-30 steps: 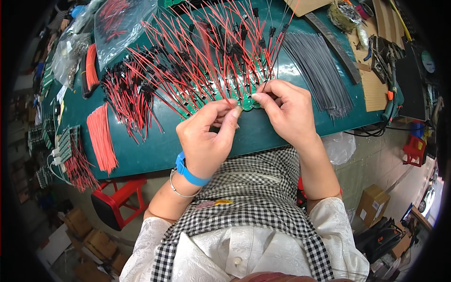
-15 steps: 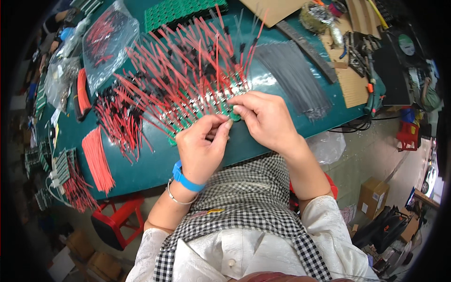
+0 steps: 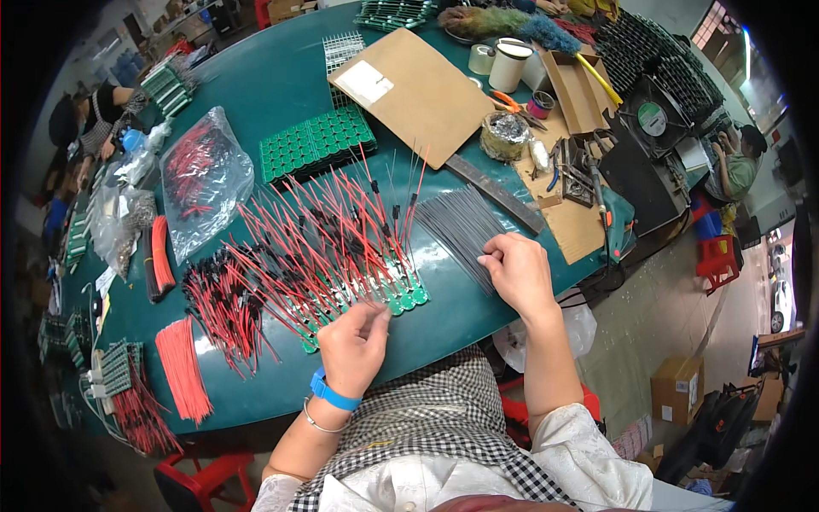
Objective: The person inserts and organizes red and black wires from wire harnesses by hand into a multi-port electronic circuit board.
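Green circuit boards (image 3: 408, 299) lie in a row in front of me. Many red wires (image 3: 320, 230) with black parts rise from them, and a few thin strands stand at their right end. My left hand (image 3: 354, 343) is at the boards' near edge, thumb and fingers pinched together. What it pinches, if anything, is hidden. To the right, a flat bundle of thin dark grey strands (image 3: 461, 230) lies on the table. My right hand (image 3: 522, 275) is over the bundle's near right part, fingertips closed in a pinch at the strands. I cannot make out whether one is between them.
Left lie a heap of red and black wires (image 3: 226, 316), a red wire bundle (image 3: 182, 367) and a clear bag (image 3: 209, 188). Beyond are stacked green boards (image 3: 316, 141), cardboard (image 3: 418, 94) and a dark metal bar (image 3: 495, 192). Pliers (image 3: 516, 107) and a tin (image 3: 503, 136) stand far right.
My right hand has left the boards and moved right to the grey strands. My left hand stays by the boards' near edge. The view has shifted, showing more of the table's far side.
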### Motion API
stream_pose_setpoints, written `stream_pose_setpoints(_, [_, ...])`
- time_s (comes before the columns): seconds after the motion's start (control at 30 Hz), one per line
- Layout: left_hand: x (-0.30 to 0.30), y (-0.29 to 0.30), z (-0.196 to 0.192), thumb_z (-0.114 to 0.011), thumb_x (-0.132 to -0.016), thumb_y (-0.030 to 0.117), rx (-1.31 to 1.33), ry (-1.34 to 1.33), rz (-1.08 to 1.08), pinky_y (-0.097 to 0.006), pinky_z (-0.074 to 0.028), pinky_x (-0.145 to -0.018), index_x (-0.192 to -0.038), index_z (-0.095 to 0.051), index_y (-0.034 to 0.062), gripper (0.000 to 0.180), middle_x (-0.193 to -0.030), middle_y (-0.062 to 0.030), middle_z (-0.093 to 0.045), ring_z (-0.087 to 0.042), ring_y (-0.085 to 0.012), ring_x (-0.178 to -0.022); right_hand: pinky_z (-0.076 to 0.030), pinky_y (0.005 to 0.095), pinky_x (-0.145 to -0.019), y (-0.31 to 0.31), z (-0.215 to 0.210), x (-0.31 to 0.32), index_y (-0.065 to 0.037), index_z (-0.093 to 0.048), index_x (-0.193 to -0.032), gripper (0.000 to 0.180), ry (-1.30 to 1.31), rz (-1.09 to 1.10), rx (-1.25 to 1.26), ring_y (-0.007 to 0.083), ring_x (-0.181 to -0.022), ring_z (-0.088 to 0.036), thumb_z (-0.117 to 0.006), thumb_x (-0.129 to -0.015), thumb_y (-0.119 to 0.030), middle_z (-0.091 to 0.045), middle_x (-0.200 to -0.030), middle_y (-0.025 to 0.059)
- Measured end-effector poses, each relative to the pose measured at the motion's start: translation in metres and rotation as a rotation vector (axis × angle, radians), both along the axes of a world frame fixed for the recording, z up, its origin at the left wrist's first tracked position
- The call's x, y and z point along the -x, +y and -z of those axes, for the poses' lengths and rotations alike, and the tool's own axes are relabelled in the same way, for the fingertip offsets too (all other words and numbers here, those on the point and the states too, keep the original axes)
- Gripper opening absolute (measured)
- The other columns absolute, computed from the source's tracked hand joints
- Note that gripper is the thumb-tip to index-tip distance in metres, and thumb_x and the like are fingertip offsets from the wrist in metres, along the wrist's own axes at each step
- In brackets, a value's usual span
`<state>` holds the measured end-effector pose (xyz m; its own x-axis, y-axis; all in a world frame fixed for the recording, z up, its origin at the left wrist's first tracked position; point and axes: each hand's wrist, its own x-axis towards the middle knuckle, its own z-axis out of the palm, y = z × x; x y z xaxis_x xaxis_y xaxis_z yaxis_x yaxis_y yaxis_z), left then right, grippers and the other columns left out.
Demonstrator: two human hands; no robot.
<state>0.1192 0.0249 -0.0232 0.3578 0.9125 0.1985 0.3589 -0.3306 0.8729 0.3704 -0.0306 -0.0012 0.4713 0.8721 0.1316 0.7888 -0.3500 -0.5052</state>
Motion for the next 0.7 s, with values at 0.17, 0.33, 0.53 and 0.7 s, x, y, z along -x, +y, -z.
stream_pose_setpoints(0.17, [-0.004,-0.006,0.003,-0.072,-0.083,0.002,-0.031,-0.028,0.128,-0.026,-0.054,-0.055,-0.088,-0.071,-0.0011,0.006,-0.071,-0.0112,-0.070,-0.069,-0.0151,-0.061,-0.052,0.0446,-0.075,0.002,-0.002,0.003,-0.003,-0.068,-0.089,0.012,-0.091,-0.011,0.038,0.0346,-0.083,-0.065,-0.070,-0.082,-0.012,-0.066,-0.088,0.0133])
stream_pose_setpoints(0.33, [-0.002,-0.001,0.004,-0.072,-0.081,0.005,-0.051,0.058,0.086,-0.033,-0.054,-0.059,-0.087,-0.070,0.0029,0.007,-0.074,-0.0154,-0.070,-0.071,-0.0263,-0.066,-0.052,0.0443,-0.078,0.001,-0.001,0.005,-0.004,-0.068,-0.095,0.014,-0.114,-0.003,0.100,0.0352,-0.087,-0.065,-0.069,-0.082,-0.010,-0.066,-0.089,0.0143])
stream_pose_setpoints(0.53, [0.001,0.005,-0.004,-0.069,-0.087,0.001,-0.049,0.027,0.000,-0.022,-0.052,-0.054,-0.090,-0.069,-0.0038,0.005,-0.069,-0.0062,-0.069,-0.067,-0.0095,-0.059,-0.051,0.0412,-0.078,-0.005,-0.002,-0.007,-0.003,-0.069,-0.095,0.013,-0.088,-0.043,-0.102,0.0356,-0.087,-0.064,-0.066,-0.083,-0.005,-0.067,-0.093,0.0153])
stream_pose_setpoints(0.7, [-0.004,0.004,-0.001,-0.069,-0.088,0.001,0.166,-0.136,0.011,-0.021,-0.052,-0.055,-0.091,-0.068,-0.0054,0.007,-0.076,-0.0062,-0.070,-0.066,-0.0084,-0.061,-0.045,0.0225,-0.066,-0.007,-0.001,0.000,0.002,-0.063,-0.100,0.010,0.699,0.031,-0.340,0.0076,-0.074,-0.055,-0.060,-0.094,-0.005,-0.064,-0.084,0.0025])
